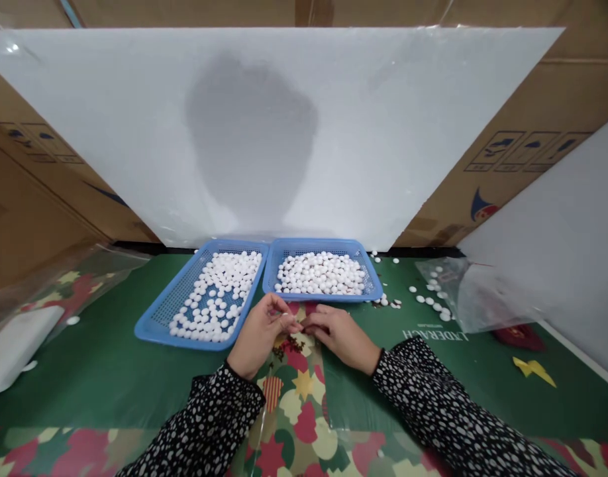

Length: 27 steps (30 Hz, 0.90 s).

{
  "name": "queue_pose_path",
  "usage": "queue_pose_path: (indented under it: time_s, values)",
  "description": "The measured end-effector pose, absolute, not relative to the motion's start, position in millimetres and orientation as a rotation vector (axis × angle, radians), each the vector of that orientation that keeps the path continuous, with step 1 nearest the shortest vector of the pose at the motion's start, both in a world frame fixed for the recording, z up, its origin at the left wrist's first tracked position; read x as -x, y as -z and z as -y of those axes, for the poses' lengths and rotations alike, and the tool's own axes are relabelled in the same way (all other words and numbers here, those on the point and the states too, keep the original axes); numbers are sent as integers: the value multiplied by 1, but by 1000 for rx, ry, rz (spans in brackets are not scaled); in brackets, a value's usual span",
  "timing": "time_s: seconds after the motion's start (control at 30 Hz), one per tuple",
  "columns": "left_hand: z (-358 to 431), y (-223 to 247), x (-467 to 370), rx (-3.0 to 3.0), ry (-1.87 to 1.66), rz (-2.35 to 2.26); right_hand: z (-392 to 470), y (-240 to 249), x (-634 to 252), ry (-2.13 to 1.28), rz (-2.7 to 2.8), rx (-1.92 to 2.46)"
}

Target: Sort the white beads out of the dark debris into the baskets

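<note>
My left hand (261,334) and my right hand (344,336) meet in front of the baskets, fingertips pinched together. Something tiny may be between them, but I cannot make out what. Just beneath the fingers lies a small heap of dark reddish-brown bits (290,346) on the patterned covering (304,411). Behind my right hand stands a blue mesh basket (328,298) full of small round white pieces (324,273). A second blue basket (152,329), angled to the left of my left hand, holds a thinner spread of similar white pieces (229,271).
Loose white pieces (433,303) lie on the green mat (408,397) near a clear plastic bag (497,298). A yellow scrap (534,370) sits at the right. At the left edge is a white object (23,348). A white board (354,132) and cardboard (512,159) stand behind.
</note>
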<state>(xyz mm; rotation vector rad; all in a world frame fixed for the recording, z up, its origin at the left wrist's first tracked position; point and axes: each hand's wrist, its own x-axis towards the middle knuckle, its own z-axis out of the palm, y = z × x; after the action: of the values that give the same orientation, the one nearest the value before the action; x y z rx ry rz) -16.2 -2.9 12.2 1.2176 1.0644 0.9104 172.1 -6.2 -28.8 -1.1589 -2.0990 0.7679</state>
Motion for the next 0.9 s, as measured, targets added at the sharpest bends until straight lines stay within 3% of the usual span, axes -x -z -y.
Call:
queue_pose_path:
  time_s: [0.17, 0.6, 0.9]
  values:
    - [2, -12, 15, -1221, -903, -1129, 4, 34, -173, -624, 2259, 1212]
    - [0, -1, 13, -1112, -898, -1047, 11, 16, -177, -879, 1863, 1139]
    - [2, 2, 11, -949, -878, -977, 19, 10, -170, -845, 1808, 1053]
